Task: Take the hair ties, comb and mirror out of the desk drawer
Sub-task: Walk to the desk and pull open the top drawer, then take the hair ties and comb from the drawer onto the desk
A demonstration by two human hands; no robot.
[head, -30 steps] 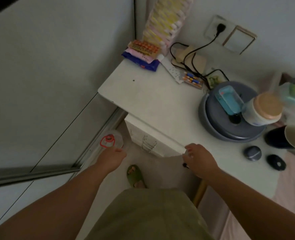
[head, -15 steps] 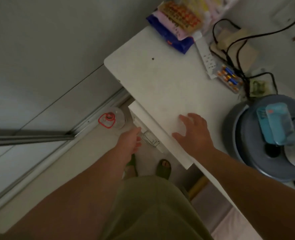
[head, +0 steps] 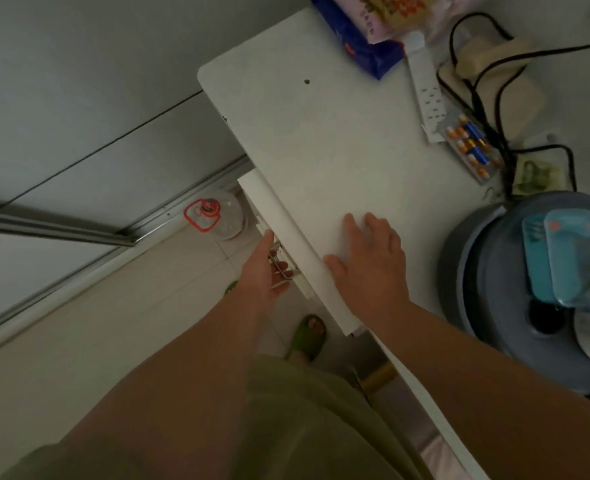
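Left hand (head: 264, 271) curled around the metal drawer handle (head: 279, 264) below the counter's front edge, fingers hooked on it. Right hand (head: 369, 261) flat and open, palm down on the counter (head: 321, 133) by that edge, holding nothing. Drawer (head: 269, 206) front barely out; hair ties, comb, mirror not visible. Power strip (head: 427, 95) and batteries (head: 472, 147) near back edge

At upper right lie a white power strip (head: 428, 88), a blister pack of batteries (head: 473, 147) and black cables (head: 487, 69); a grey round appliance (head: 515, 289) sits right.
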